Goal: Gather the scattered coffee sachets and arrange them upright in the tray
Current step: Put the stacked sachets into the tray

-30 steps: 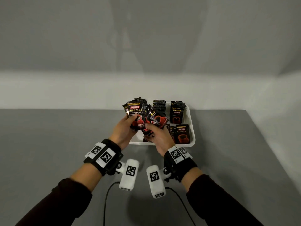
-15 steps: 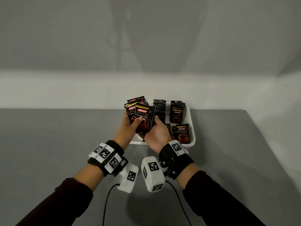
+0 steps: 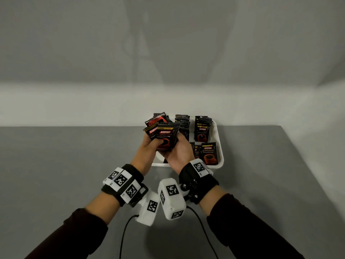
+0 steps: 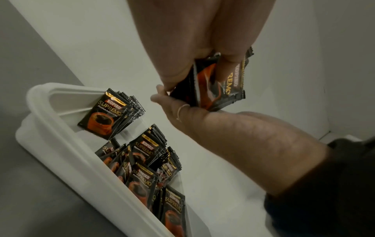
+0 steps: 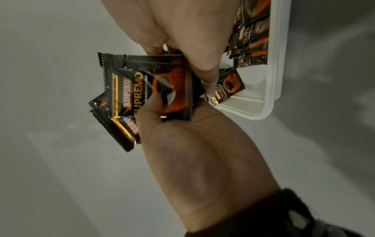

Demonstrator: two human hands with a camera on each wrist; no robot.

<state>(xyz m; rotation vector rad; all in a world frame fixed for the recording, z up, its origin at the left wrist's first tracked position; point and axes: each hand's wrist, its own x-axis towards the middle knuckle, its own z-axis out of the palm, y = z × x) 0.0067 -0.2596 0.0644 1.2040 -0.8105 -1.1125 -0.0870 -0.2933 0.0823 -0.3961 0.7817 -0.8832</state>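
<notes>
The bunch of sachets point(image 3: 165, 137) is held above the tray's point(image 3: 220, 146) left side, left hand point(image 3: 147, 152) and right hand point(image 3: 180, 154) fingers clamped around it. Looks like squaring-up; next, stand them beside the upright rows point(image 3: 202, 128).

Your rig: dark long sleeves point(image 3: 250, 230) on both arms, cuffs end short of wrists. Black wrist straps point(image 3: 200, 182) on each arm, white plates with black square fiducial markers on top. White boxy camera pods point(image 3: 171, 199) hang under each wrist, same markers on faces. Black cable point(image 3: 124, 236) runs from each pod toward you. Small screw visible on right mount. Thin ring point(image 4: 182, 110) on your right hand finger.
</notes>
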